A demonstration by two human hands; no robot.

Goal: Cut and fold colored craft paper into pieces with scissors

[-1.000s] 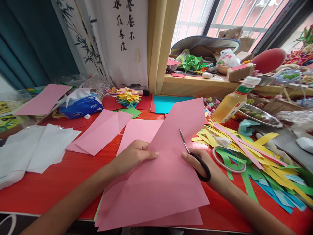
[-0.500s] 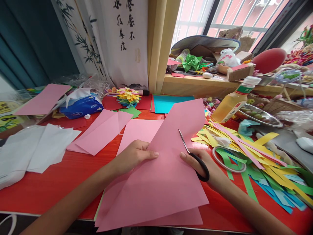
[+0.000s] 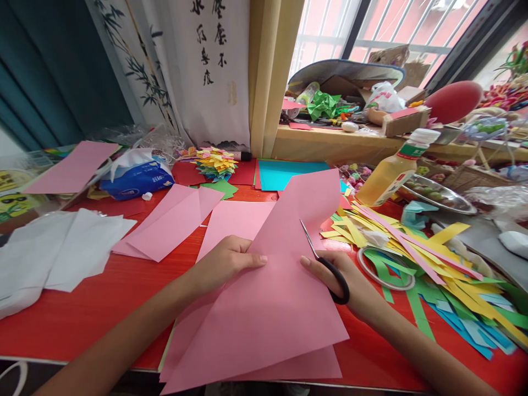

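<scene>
A large sheet of pink paper point(image 3: 264, 324) is held up over the table, its far end curling upward. My left hand point(image 3: 229, 258) grips it near the middle, thumb on top and fingers hidden underneath. My right hand point(image 3: 338, 272) has its thumb on the sheet's right edge and also holds black-handled scissors point(image 3: 338, 286). The scissors' metal blade points up and to the left over the paper; the other blade cannot be seen. Beneath lie more pink sheets point(image 3: 237, 217), partly covered by the held one.
Folded pink paper point(image 3: 173, 223), white sheets point(image 3: 91, 247) and a blue tissue pack point(image 3: 138, 179) lie left on the red table point(image 3: 103, 319). To the right are coloured paper strips point(image 3: 466, 286), a tape roll point(image 3: 367, 258), a tilted bottle point(image 3: 388, 176) and a metal bowl point(image 3: 462, 204).
My right hand and the scissors have shifted slightly left. The pink sheet's far end curls a little more, and its near edge sits slightly lower. My left hand looks unmoved.
</scene>
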